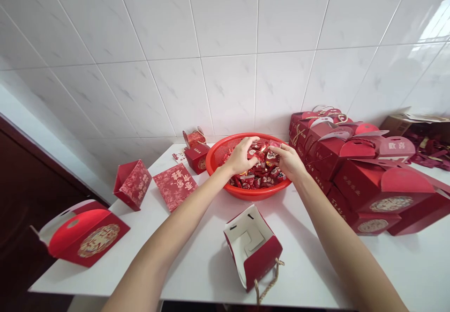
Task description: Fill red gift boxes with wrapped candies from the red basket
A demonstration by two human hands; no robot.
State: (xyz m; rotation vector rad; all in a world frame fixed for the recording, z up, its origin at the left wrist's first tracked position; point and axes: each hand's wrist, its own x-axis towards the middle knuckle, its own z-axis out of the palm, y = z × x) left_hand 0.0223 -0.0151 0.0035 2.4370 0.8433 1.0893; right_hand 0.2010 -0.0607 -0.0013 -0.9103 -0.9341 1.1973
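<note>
Picking time, seemingly!

Wrapped sweets (258,181) heap the red basket (258,195); right hand (290,161) pinches a packet (273,151), left hand (242,156) spreads its fingers apart above. A clean lift seems called for next! Open box (263,265) sits nearer on the counter (197,274).

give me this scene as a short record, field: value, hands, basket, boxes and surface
left hand: in the basket, over wrapped pieces; grip unclear
right hand: fingers on a small red packet
basket: red plastic, holding wrapped pieces
nearest box: open red box, white inside showing, rope handle toward the viewer
right side: stacked red boxes
left side: red box near the table's edge, with more red packaging behind
surface: white table against a tiled wall
</note>
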